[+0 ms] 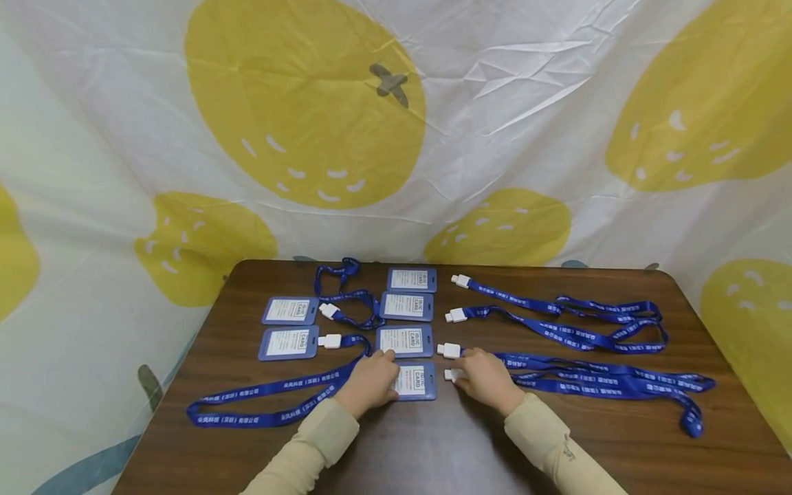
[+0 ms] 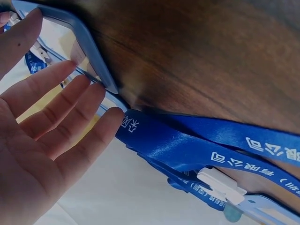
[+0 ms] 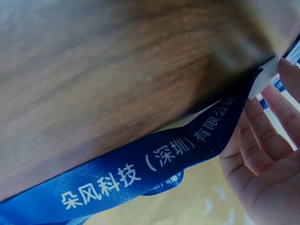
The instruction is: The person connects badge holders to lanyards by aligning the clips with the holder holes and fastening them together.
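Observation:
At the near end of the middle column, my left hand point(image 1: 371, 380) grips the left end of a blue-framed badge holder point(image 1: 427, 392). Its thumb is at the near edge and a finger at the far edge, partly covering the card. In the left wrist view the same badge holder's frame point(image 2: 96, 56) lies along the fingertips. To the right, my right hand point(image 1: 489, 378) pinches the white clip point(image 1: 449, 375) of the nearest lanyard between thumb and forefinger. From that clip point(image 3: 265, 77) the blue lanyard strap point(image 3: 112, 183), with white lettering, trails away in the right wrist view.
Several blue lanyards point(image 1: 594, 337) with white clips lie on the right. Other badge holders point(image 1: 405, 342) line the middle column; two more point(image 1: 288, 343) are at left, beside lanyards point(image 1: 247, 418). A fruit-print curtain point(image 1: 346, 234) hangs behind the brown table point(image 1: 408, 447).

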Available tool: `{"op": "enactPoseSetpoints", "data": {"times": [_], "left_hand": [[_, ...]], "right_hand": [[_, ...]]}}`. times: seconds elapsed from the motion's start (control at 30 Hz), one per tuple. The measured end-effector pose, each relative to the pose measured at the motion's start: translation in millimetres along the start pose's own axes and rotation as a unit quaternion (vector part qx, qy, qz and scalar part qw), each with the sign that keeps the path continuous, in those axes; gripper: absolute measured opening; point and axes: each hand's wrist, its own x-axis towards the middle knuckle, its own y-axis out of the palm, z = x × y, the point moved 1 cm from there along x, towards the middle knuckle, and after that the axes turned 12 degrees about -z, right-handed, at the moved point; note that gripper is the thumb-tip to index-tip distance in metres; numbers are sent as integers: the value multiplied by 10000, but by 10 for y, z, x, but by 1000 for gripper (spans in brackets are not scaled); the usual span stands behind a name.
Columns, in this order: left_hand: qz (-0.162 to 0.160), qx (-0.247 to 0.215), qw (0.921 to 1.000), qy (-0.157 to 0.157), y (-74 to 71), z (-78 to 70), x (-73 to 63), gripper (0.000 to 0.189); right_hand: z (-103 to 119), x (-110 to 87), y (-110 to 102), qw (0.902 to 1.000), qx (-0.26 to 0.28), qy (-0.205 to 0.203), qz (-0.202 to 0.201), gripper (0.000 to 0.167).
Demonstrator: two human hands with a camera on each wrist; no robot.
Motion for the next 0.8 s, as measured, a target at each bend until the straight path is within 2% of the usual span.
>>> {"op": "enactPoseSetpoints", "data": {"times": [0.23, 0.53, 0.8], "left_hand": [[49, -46, 10000, -26, -50, -10, 1, 30], [82, -16, 10000, -52, -25, -4, 3, 29], [-3, -253, 9995, -165, -21, -15, -21, 26]], "right_hand": [[39, 20, 26, 10000, -10, -15, -26, 15], [102, 61, 71, 9999, -32, -133, 80, 10], [140, 78, 100, 9992, 12, -389, -63, 18]]}}
